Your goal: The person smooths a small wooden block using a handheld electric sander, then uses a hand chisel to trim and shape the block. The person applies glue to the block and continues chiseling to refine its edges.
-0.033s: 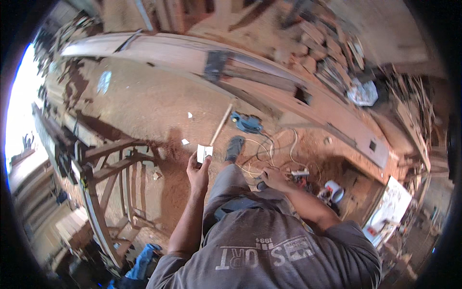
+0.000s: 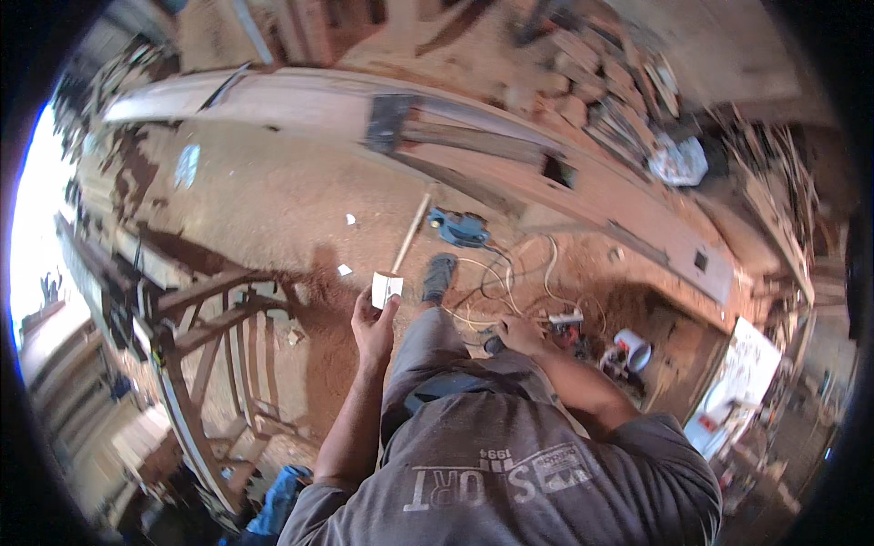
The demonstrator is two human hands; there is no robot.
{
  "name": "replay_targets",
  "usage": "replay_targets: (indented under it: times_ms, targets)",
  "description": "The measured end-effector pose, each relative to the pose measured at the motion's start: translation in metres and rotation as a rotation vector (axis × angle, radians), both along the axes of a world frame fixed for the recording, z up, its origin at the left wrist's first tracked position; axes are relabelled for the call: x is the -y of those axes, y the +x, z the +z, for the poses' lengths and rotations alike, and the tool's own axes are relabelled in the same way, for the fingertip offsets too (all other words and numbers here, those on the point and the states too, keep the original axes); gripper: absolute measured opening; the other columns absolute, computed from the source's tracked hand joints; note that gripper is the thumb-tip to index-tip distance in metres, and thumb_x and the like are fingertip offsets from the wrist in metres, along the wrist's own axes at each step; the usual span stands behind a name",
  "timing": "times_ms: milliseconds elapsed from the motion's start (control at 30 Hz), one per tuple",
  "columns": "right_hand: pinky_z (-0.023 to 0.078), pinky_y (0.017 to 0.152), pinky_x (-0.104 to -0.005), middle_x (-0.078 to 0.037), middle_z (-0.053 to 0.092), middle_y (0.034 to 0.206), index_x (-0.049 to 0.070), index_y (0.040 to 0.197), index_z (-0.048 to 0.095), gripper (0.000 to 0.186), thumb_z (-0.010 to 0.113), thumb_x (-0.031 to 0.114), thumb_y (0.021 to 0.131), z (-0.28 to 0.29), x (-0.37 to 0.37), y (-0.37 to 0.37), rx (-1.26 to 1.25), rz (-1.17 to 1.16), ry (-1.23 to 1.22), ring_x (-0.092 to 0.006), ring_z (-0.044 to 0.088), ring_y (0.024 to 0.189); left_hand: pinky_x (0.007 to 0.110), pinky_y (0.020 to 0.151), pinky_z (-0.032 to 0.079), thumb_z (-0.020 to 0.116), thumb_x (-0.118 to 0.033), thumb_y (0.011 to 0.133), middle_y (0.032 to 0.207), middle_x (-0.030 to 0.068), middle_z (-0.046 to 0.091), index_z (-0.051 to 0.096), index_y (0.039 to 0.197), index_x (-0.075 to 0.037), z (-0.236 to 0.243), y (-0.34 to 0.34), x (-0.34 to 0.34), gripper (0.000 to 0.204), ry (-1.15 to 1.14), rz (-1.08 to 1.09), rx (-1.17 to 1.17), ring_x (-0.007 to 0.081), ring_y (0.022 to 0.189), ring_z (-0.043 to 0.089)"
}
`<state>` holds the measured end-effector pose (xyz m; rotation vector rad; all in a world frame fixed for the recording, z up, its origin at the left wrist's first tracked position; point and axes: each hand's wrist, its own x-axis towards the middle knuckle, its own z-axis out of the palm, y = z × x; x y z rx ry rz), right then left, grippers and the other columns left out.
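In my left hand (image 2: pixel 373 323) a small white paper or card (image 2: pixel 387 289) is pinched between thumb and fingers, raised in front of my left leg. Just beyond it a pale wooden stick (image 2: pixel 414 232) lies on the floor, seeming to meet the paper's top edge from this angle. My right hand (image 2: pixel 521 335) hangs beside my right thigh with its fingers curled in; whether anything is inside them is hidden. A blue power tool (image 2: pixel 460 227) lies on the ground past my shoe (image 2: pixel 440 273), its cord trailing toward the right.
A long curved timber piece (image 2: pixel 309 105) spans the far side. At left stands a wooden trestle frame (image 2: pixel 214 314). Looped cables (image 2: pixel 551 273), a white bucket (image 2: pixel 632 350) and a white board (image 2: pixel 742 373) are on the right. Scrap wood (image 2: pixel 587 82) is piled behind.
The surroundings have shifted slightly left in the view. My left hand still holds the paper, and my right hand stays by the thigh.
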<state>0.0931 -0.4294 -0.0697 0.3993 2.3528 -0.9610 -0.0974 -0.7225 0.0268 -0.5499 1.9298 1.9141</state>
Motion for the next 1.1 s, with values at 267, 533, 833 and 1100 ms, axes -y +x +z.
replay_targets:
  times_ms: [267, 533, 833, 1100]
  targets:
    - [0.057, 0.088, -0.0587, -0.027, 0.075, 0.104, 0.008, 0.109, 0.077, 0.042, 0.059, 0.045, 0.103, -0.074, -0.027, 0.155, 0.166, -0.547, 0.256, -0.0477, 0.073, 0.100, 0.038, 0.106, 0.054, 0.087, -0.017, 0.090, 0.130, 0.0214, 0.071, 0.055, 0.144, 0.009, 0.075, 0.003, -0.157, 0.068, 0.011, -0.954, -0.449, 0.0256, 0.123, 0.069]
    - [0.058, 0.093, -0.0534, -0.024, 0.078, 0.112, 0.003, 0.113, 0.078, 0.050, 0.059, 0.048, 0.104, -0.079, 0.024, 0.254, 0.230, -1.183, 0.054, -0.0462, 0.073, 0.107, 0.045, 0.100, 0.057, 0.092, -0.015, 0.082, 0.128, 0.0213, 0.070, 0.060, 0.142, 0.001, 0.150, 0.070, -0.387, 0.069, 0.174, -1.268, -1.118, 0.0360, 0.115, 0.071]
    - [0.058, 0.089, -0.0476, -0.026, 0.078, 0.104, -0.003, 0.111, 0.076, 0.043, 0.066, 0.038, 0.103, -0.103, -0.022, 0.390, 0.047, -1.522, -0.037, -0.0411, 0.076, 0.099, 0.046, 0.118, 0.045, 0.086, -0.027, 0.092, 0.146, 0.0192, 0.065, 0.059, 0.149, -0.005, 0.157, 0.142, -0.593, 0.066, -0.249, -1.269, -1.419, 0.0361, 0.137, 0.061]
    - [0.055, 0.082, -0.0432, -0.022, 0.073, 0.096, -0.001, 0.106, 0.071, 0.029, 0.067, 0.028, 0.105, 0.047, -0.268, 0.560, -0.617, -1.784, 0.489, -0.0310, 0.070, 0.085, 0.047, 0.120, 0.042, 0.080, -0.027, 0.100, 0.155, 0.0210, 0.056, 0.054, 0.154, 0.000, 0.052, 0.102, -0.652, 0.066, -0.158, -1.306, -1.171, 0.0336, 0.143, 0.053]
